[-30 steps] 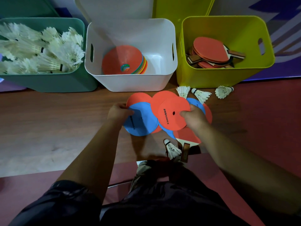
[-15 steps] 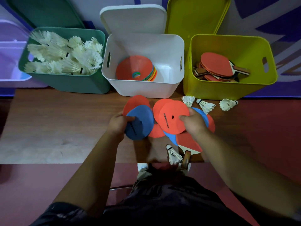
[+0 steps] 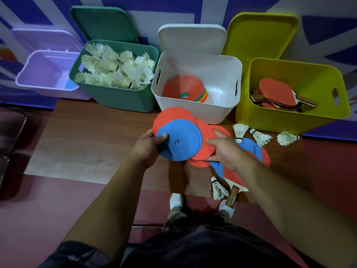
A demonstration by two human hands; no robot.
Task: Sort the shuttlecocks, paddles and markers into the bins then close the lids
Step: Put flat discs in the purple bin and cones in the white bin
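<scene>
Wooden table (image 3: 87, 142) stood against a purple wall. Before the white bin (image 3: 195, 113), the left hand (image 3: 148, 147) gripped a blue marker (image 3: 181, 142) lying over an orange marker (image 3: 173, 115). The right hand (image 3: 226, 149) pinched a second orange marker (image 3: 201, 157) touching them. Loose shuttlecocks (image 3: 260, 137) and a paddle (image 3: 233, 176) lay on the table.

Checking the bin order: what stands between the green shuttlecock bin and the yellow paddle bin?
The white bin, holding stacked disc markers, stands there; the head view shows it.
</scene>
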